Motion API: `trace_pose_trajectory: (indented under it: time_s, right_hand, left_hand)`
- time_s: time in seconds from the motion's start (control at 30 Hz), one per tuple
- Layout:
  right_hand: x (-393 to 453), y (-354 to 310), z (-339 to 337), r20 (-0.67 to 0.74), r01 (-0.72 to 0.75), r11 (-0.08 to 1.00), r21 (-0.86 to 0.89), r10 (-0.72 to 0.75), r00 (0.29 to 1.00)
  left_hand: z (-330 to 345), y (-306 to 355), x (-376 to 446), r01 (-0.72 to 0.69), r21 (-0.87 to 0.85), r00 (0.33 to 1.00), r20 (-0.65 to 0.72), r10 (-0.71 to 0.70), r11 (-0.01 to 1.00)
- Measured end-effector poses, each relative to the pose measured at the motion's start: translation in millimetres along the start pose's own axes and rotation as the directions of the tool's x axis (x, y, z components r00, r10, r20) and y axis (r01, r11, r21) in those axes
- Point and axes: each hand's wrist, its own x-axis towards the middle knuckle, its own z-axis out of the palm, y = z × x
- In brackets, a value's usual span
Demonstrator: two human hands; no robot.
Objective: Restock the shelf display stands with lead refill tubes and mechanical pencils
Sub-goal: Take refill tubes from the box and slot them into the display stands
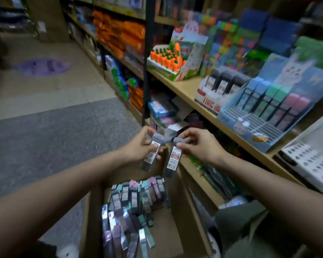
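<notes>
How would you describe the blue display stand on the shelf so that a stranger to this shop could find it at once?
Start at the long wooden shelf on the right. Past the carrot-pen box and the white stand of dark tubes sits the blue display stand. It alone has a white rabbit on its backboard and blue, green and pink tubes.

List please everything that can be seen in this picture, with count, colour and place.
lead refill tubes in hands: two, dark with white-red labels, above the box
cardboard box: one, brown, below the hands, holding many loose tubes
blue display stand: one, on the shelf, with blue, green and pink tubes, front slots empty
white display stand: one, left of the blue one, with dark tubes
carrot display: one, orange and green, further along the shelf
shelf: wooden
left hand: holds one tube
right hand: holds the other tube
</notes>
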Motion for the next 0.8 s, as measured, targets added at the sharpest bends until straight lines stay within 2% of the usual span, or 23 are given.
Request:
trace_pose_trajectory:
  time_s: [0.17,0.27,0.4,0.5,0.6,0.8]
  right_hand:
    - [-8,-32,-37,-0.053,0.102,0.989,-0.108,-0.108,0.993]
    - [-10,-38,-51,-0.073,0.131,0.988,-0.086,-0.137,0.988]
    - [-11,-40,-64,-0.070,0.121,0.989,-0.083,-0.126,0.989]
    - [-7,-42,-72,-0.131,0.092,0.996,-0.008,-0.092,0.987]
    - [-1,-47,-80,-0.204,0.091,0.996,-0.005,-0.090,0.975]
    - [14,-52,-87,-0.254,0.083,0.986,-0.147,-0.118,0.960]
  left_hand:
    - [12,34,7,-0.084,-0.015,0.996,0.012,0.085,0.996]
    - [21,42,20,-0.084,-0.074,0.995,0.041,0.087,0.994]
    - [37,50,31,-0.057,-0.144,0.988,0.137,0.077,0.988]
    - [51,61,39,-0.045,-0.197,0.977,0.197,0.084,0.979]
    - [60,71,43,-0.041,-0.267,0.957,0.267,0.114,0.963]
    - [60,80,58,-0.148,-0.172,0.923,0.330,0.198,0.974]
